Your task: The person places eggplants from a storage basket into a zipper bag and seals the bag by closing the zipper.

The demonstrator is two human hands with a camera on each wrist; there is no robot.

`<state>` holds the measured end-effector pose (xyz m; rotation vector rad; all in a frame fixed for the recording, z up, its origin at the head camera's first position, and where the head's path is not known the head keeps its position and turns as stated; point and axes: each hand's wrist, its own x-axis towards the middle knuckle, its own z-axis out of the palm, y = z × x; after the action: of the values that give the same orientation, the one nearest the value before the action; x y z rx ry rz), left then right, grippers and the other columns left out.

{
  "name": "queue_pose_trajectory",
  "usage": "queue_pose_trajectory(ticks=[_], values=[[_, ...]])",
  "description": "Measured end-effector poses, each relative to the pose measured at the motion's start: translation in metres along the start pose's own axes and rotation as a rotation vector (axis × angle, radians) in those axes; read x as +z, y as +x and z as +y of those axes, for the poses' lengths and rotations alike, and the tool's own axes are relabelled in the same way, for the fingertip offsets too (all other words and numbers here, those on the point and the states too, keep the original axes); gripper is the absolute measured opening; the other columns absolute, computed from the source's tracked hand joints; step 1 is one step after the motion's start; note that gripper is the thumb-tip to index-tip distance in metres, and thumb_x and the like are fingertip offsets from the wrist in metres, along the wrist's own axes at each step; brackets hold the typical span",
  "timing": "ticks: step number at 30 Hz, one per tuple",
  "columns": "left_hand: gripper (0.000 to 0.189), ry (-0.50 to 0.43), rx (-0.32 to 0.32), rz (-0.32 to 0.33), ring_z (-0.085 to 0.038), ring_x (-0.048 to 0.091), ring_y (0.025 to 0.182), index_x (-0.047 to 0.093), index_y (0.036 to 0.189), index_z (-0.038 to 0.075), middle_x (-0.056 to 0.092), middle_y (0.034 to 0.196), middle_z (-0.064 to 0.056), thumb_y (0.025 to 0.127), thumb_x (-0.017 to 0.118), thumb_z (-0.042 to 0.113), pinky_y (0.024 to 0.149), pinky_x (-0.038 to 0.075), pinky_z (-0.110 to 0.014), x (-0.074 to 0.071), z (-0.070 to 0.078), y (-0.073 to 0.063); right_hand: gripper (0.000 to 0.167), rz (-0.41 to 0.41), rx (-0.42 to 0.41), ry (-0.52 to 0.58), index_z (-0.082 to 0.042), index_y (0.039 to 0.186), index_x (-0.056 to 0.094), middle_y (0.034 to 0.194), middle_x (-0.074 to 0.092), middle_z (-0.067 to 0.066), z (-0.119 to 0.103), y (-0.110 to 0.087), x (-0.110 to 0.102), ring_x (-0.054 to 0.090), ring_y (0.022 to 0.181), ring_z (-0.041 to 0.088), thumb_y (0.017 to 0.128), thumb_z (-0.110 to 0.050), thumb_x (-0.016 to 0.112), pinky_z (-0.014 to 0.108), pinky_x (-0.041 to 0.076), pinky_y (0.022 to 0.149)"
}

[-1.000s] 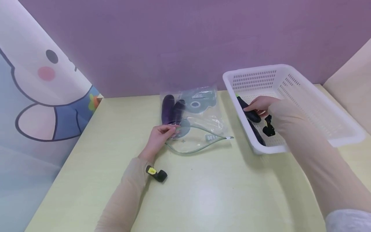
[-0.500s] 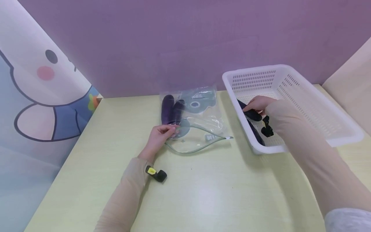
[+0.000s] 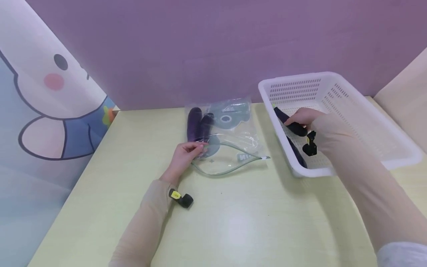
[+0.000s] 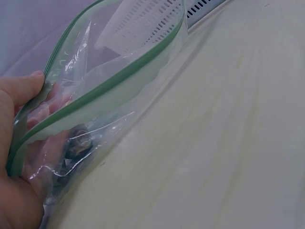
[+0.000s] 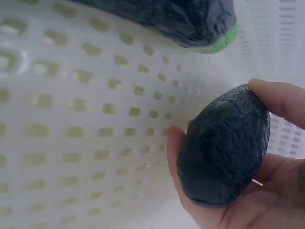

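Observation:
In the head view, my left hand [image 3: 181,157] pinches the left side of a clear zip bag [image 3: 248,142] by its green-edged mouth. The mouth gapes, as the left wrist view shows. Inside the bag lie two eggplants, a longer purple one [image 3: 194,124] and a darker one [image 3: 207,126]. My right hand [image 3: 305,116] reaches into a white plastic basket [image 3: 400,155] and grips a dark eggplant [image 5: 224,148] between thumb and fingers, its blunt end facing the right wrist camera. Another dark eggplant [image 3: 296,154], with a green end, lies along the basket's left side.
A purple wall [image 3: 213,52] rises right behind the bag and basket. The pale table [image 3: 220,222] extends in front of them. A cartoon-printed cloth [image 3: 53,141] hangs at the left, and a pale panel [image 3: 405,85] stands at the right.
My right hand has shifted slightly up and to the right with the eggplant, whose green end shows again at the basket's left wall. My left hand keeps its pinch on the bag.

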<state>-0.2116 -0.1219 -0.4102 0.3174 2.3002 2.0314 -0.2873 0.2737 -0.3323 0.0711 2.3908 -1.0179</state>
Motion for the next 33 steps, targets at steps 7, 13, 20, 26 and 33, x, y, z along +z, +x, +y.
queue_pose_trajectory(ticks=[7, 13, 20, 26, 33], values=[[0.021, -0.003, -0.027, 0.005, -0.001, 0.065, 0.080, 0.061, 0.102, -0.015, 0.070, 0.107, -0.013, 0.089, 0.062, 0.001, 0.074, 0.052, -0.015, 0.001, -0.001, -0.001, 0.025, 0.028, -0.011, 0.183, 0.005, 0.102, 0.044, 0.080, 0.054, -0.003, 0.005, 0.003, -0.003, 0.051, 0.074, 0.010, 0.093, -0.017, 0.053, 0.028, 0.050, 0.067], [0.023, -0.003, 0.001, 0.004, 0.001, 0.065, 0.079, 0.061, 0.104, -0.016, 0.067, 0.109, -0.020, 0.089, 0.061, 0.001, 0.073, 0.052, -0.015, 0.001, -0.003, -0.002, 0.032, 0.029, -0.037, 0.315, 0.005, 0.114, 0.039, 0.099, 0.053, 0.007, 0.005, 0.007, -0.005, 0.057, 0.081, 0.008, 0.096, -0.018, 0.050, 0.029, 0.052, 0.074], [0.023, -0.007, -0.011, 0.002, 0.002, 0.065, 0.076, 0.060, 0.106, -0.016, 0.065, 0.111, -0.024, 0.089, 0.060, -0.001, 0.071, 0.052, -0.014, 0.000, -0.005, -0.003, 0.039, -0.018, -0.085, 0.420, 0.007, 0.124, 0.036, 0.090, 0.059, -0.002, 0.004, 0.005, -0.010, 0.059, 0.083, 0.006, 0.097, -0.018, 0.050, 0.029, 0.051, 0.076], [0.022, 0.000, -0.016, -0.005, 0.001, 0.066, 0.076, 0.062, 0.107, -0.014, 0.067, 0.109, -0.022, 0.089, 0.060, 0.000, 0.072, 0.052, -0.015, 0.002, -0.003, -0.004, 0.021, -0.035, -0.128, 0.571, -0.002, 0.114, 0.040, 0.084, 0.060, -0.007, 0.003, 0.001, -0.017, 0.061, 0.079, 0.004, 0.098, -0.013, 0.048, 0.024, 0.051, 0.076], [0.022, 0.030, 0.017, -0.014, 0.002, 0.065, 0.075, 0.063, 0.105, -0.014, 0.068, 0.107, -0.021, 0.090, 0.061, 0.002, 0.071, 0.051, -0.014, 0.003, 0.003, -0.002, 0.015, -0.070, -0.158, 0.573, -0.007, 0.111, 0.040, 0.085, 0.060, -0.011, 0.001, -0.004, -0.026, 0.059, 0.083, 0.002, 0.100, -0.016, 0.044, 0.026, 0.050, 0.075]])
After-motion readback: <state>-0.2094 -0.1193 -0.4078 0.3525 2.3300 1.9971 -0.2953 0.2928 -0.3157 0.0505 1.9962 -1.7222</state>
